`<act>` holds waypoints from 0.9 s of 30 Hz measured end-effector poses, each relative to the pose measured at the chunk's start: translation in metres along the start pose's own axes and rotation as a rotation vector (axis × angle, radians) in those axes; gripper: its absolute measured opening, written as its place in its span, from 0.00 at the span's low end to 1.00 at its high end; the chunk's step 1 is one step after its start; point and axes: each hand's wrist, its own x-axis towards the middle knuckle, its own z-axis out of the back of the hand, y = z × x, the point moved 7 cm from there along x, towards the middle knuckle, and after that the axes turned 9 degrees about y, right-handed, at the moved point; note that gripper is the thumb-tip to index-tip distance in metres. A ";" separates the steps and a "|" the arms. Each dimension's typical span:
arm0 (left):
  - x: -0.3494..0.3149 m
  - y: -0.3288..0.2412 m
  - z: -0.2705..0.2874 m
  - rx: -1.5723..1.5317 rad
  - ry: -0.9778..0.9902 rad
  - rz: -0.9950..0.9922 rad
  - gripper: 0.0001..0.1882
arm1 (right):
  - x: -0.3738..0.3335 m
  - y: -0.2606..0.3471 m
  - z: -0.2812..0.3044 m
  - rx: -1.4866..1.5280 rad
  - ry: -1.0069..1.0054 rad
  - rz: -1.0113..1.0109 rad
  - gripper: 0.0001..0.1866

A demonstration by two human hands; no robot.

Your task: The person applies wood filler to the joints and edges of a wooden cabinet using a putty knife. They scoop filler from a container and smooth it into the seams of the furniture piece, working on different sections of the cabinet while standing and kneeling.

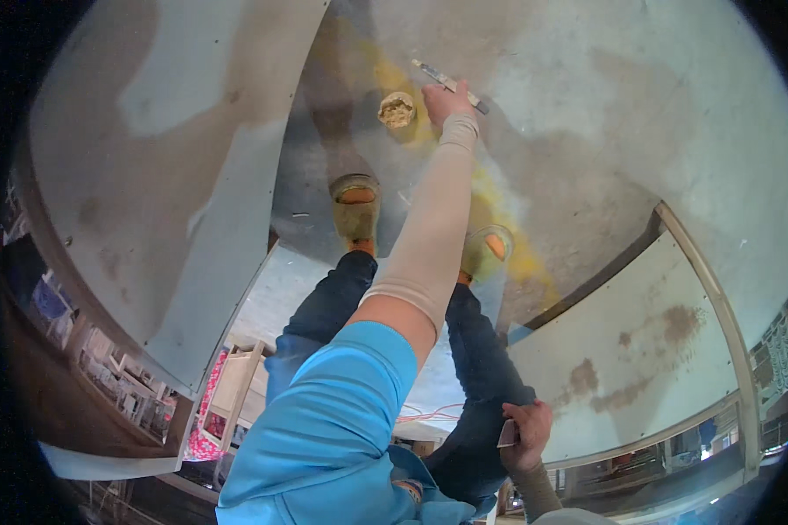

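Stretched far forward to the floor, my left hand (447, 104) has its fingers closed on a slim, flat, stick-like tool (436, 75) with a pale tip and a dark end. Just left of it stands a small round tub (397, 110) of lumpy tan paste. My right hand (531, 430), low on the right beside my knee, grips a small flat pale scraper-like piece (508, 433); the fingers partly hide it.
A large pale panel (210, 175) rises at the left. At the right a wood-framed panel (639, 359) carries brown smears. My sandalled feet (355, 206) stand on the grey floor, beside a worn yellow stripe (527, 261). A wooden frame (235, 385) and red patterned cloth (206, 429) are at lower left.
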 end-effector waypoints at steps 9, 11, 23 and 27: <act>-0.024 -0.006 0.016 -0.219 -0.025 -0.257 0.09 | 0.005 0.017 -0.004 0.028 -0.011 0.053 0.15; -0.030 0.005 0.028 -0.349 0.085 -0.271 0.09 | 0.002 0.020 -0.011 0.047 0.007 0.048 0.17; -0.025 0.008 0.160 0.384 -0.084 -0.700 0.39 | 0.002 0.027 -0.022 0.010 0.037 0.069 0.20; -0.029 -0.008 0.141 0.532 0.026 -0.686 0.43 | 0.002 0.022 -0.023 0.005 0.084 0.033 0.20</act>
